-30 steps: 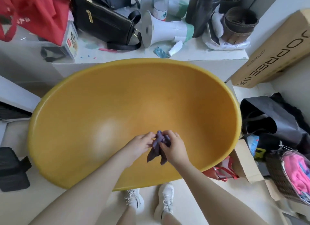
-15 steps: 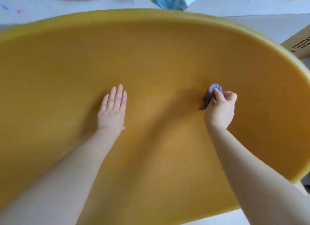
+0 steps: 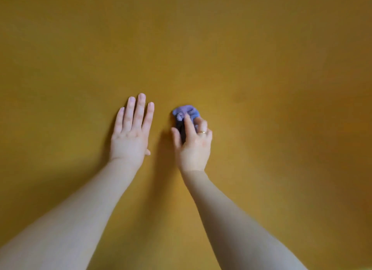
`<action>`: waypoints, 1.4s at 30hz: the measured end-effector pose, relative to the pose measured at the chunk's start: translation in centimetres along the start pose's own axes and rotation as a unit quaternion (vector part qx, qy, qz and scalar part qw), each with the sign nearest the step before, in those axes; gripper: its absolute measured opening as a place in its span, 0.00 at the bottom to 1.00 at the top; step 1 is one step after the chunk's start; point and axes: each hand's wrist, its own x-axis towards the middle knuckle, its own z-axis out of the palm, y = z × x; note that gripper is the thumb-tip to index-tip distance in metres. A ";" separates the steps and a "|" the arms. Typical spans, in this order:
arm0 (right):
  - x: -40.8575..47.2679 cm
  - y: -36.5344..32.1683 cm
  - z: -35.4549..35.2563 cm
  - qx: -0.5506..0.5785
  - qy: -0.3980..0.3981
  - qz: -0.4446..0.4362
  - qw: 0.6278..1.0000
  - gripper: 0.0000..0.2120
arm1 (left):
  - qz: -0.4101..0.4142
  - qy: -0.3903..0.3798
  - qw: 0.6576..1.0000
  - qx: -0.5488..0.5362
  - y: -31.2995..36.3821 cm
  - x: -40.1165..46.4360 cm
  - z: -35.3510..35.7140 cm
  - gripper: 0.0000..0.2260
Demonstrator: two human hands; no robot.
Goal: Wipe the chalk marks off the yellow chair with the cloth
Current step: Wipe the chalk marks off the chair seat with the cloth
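- Head view, looking down: the yellow chair (image 3: 261,48) fills the whole picture, so that no rim, leg or surrounding room shows; only its smooth curved shell is visible.
- Right hand (image 3: 192,147): fingers curled and closed around a bunched purple cloth (image 3: 186,111), with the forefinger laid along the top of the bundle and the thumb at its left side; a ring (image 3: 203,132) sits on one finger. The cloth is pressed against the chair surface, just ahead of the knuckles.
- Left hand (image 3: 130,133): laid flat, palm down on the chair beside the cloth hand, the four fingers straight and held close together, the thumb mostly tucked out of sight. It appears to brace the body; it holds nothing.
- Progress: wiping looks to be under way, since cloth and surface are in contact. No chalk mark can be made out anywhere on the visible yellow surface, though the picture is soft and faint marks could be missed. Whether marks remain on parts of the chair outside the picture cannot be told, so completion cannot be judged.
- Writing: no brand, label or lettering is legible on the chair, the cloth or the ring.
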 end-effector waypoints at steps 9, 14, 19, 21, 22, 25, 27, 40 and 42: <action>-1.3 1.2 0.1 -0.143 -0.085 -0.254 0.953 0.13 | -0.011 0.055 0.998 0.006 0.4 -0.3 0.7 0.61; 7.3 8.9 -7.6 -0.235 0.022 -0.211 0.949 0.08 | -0.015 -0.006 1.000 0.016 2.0 -1.1 0.1 0.61; 9.4 10.1 -9.0 -0.198 0.146 -0.041 0.968 0.16 | 0.013 0.004 0.999 0.035 3.7 -0.3 -0.8 0.65; 9.1 8.3 -7.0 -0.150 0.168 0.024 0.974 0.15 | 0.014 -0.002 1.000 0.022 4.0 0.1 -0.7 0.63; 8.7 7.4 -5.9 -0.129 0.166 0.038 0.977 0.13 | 0.014 -0.003 1.000 0.011 4.0 0.2 -0.7 0.63; 5.9 4.6 -3.3 -0.112 0.092 -0.048 0.988 0.12 | 0.009 0.010 1.000 0.012 3.7 0.4 -0.8 0.68; 4.2 3.7 -2.4 -0.115 0.011 -0.200 0.973 0.12 | 0.007 0.005 1.000 0.024 3.7 0.2 -1.1 0.69; 17.3 6.1 -17.6 -0.333 0.119 -0.470 0.809 0.11 | 0.054 0.000 0.998 0.034 4.7 0.6 -10.4 0.57; 17.7 7.2 -19.1 -0.343 0.140 -0.446 0.815 0.14 | 0.073 0.013 0.997 0.003 5.8 1.0 -11.5 0.53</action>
